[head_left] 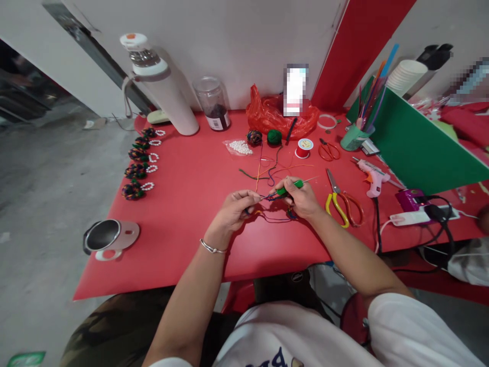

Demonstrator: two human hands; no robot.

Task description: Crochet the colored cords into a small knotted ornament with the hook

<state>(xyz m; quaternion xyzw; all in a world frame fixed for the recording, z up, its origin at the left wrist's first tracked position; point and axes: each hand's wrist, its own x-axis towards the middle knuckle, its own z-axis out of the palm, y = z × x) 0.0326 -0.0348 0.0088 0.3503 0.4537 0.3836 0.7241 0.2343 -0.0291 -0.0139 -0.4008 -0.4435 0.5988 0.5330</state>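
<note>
A small bundle of coloured threads is worked over the near middle of the red table, between the two hands. The left hand is closed, its fingers pinched on the end of the threads. The right hand is closed too, its fingers wrapped round a green-handled tool. The loose ends of the threads trail down onto the table just below the hands, and further strands lie spread beyond them towards the far side.

The tool is held nearly level. Its long axis runs from the gap between the hands out to the right and slightly away from the body. The dark working end is pointed at the left hand's pinch, and the green handle is directed towards the yellow-handled scissors. The shape of the tip is too small to be made out.

For the step to be done well, it is judged that the threads should be held taut and close to the pinch, so that little slack is left where the tip meets them. The tool is best guided along its own axis rather than swung sideways. The trailing ends should be kept clear of the glue gun.
</note>
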